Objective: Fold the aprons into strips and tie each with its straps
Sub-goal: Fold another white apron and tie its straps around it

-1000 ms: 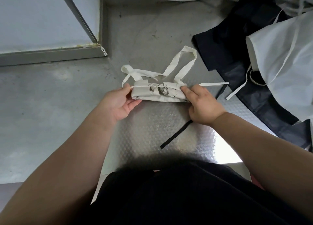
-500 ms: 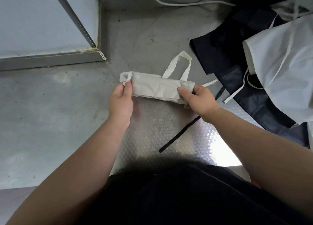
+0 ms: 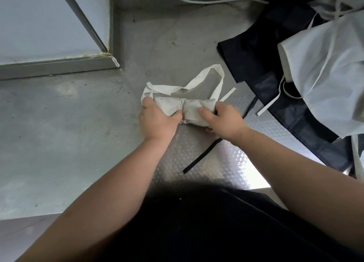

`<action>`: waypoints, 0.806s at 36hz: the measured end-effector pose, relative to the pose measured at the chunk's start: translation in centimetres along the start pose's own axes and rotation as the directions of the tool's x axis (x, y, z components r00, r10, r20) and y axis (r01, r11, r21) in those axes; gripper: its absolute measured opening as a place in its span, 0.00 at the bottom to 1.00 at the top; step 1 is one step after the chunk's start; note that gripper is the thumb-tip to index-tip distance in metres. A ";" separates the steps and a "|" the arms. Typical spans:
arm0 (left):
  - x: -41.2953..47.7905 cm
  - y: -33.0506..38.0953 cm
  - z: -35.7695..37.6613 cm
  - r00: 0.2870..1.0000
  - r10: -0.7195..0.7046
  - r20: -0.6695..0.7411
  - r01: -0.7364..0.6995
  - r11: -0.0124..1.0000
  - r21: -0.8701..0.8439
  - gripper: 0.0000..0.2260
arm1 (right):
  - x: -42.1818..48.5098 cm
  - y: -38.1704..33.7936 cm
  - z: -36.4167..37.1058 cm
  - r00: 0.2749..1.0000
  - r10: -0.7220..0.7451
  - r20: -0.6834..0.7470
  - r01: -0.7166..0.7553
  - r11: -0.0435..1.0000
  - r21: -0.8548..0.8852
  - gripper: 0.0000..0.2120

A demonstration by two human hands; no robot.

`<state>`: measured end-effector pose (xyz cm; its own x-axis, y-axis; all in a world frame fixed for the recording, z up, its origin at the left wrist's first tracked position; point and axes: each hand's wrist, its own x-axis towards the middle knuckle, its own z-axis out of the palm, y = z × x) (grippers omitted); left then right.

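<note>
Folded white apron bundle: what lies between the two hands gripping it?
In the head view, between left hand and right hand shows only the strap-cinched middle of the folded white apron bundle.

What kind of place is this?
Probably a work kitchen or laundry area, though I can't be sure: there's a steel worktop, a pile of aprons on it, and one folded apron cinched in the middle.

both bare arms (image 3: 126, 179) reach forward and converge. the left hand (image 3: 157, 121) grips the left end of the folded apron (image 3: 192, 107), thumb on top. the right hand (image 3: 223, 119) grips its right end, fingers curled.
</note>
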<state>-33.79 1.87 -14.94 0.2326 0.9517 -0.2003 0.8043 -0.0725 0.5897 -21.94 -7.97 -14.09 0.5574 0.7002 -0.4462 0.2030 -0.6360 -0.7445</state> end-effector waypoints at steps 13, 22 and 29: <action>-1.2 2.3 -1.8 0.937 0.234 0.261 -0.270 0.956 0.113 0.15 | -0.9 -3.1 -0.6 1.000 0.012 -0.026 -0.018 0.968 -0.248 0.19; -2.1 1.8 -3.2 0.940 0.247 0.234 -0.234 0.969 -0.083 0.06 | -1.9 -5.5 -1.7 0.946 0.046 0.320 -0.015 0.995 -0.100 0.15; -1.6 1.7 -3.5 0.946 0.215 0.243 -0.193 0.975 -0.110 0.06 | -1.9 -5.4 -1.2 0.978 -0.054 0.203 0.096 0.974 -0.205 0.22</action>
<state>-34.67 1.27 -10.92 0.5257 0.8121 -0.2533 0.6793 -0.2215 0.6996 -23.08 -6.27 -8.67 0.3709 0.7846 -0.4968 0.4161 -0.6187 -0.6664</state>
